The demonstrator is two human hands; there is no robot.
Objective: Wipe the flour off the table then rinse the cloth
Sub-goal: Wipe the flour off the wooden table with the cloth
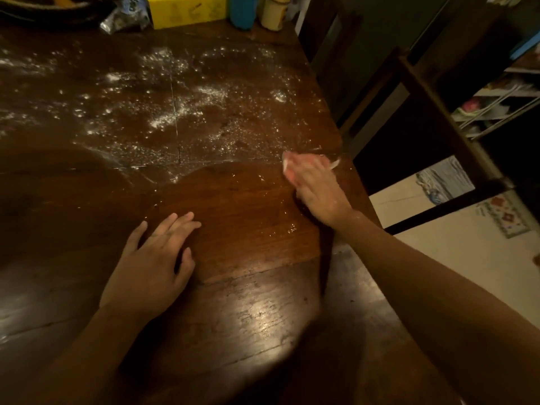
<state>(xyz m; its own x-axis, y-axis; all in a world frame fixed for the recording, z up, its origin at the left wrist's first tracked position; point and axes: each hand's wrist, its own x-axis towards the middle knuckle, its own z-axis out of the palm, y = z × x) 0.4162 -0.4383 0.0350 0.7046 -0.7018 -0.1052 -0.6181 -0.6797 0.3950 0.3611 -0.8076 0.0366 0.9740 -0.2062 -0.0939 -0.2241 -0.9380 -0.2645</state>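
Head view: a person's right hand presses a pale cloth against a dark wooden table near its right edge, right of the frame's centre. The fingers are together and stretched toward the upper left. The cloth is almost wholly hidden beneath them. Only a white corner shows past the fingertips and a thin sliver pokes out on the hand's far right, so its long axis appears to run left to right across the frame. Motion blur softens both hand and cloth.

The left hand lies flat on the tabletop at lower centre-left, fingers spread and pointing to the upper right, holding nothing.

Flour speckles the upper half of the table in streaks and clumps. Its lower edge runs level with the cloth, and the wood nearer the camera glistens.

Along the top edge, all cut off by the frame, stand a yellow box, a blue container, a cream mug and a crumpled foil bag. A dark wooden chair stands at the right, with dim shelves behind it that are hard to make out.
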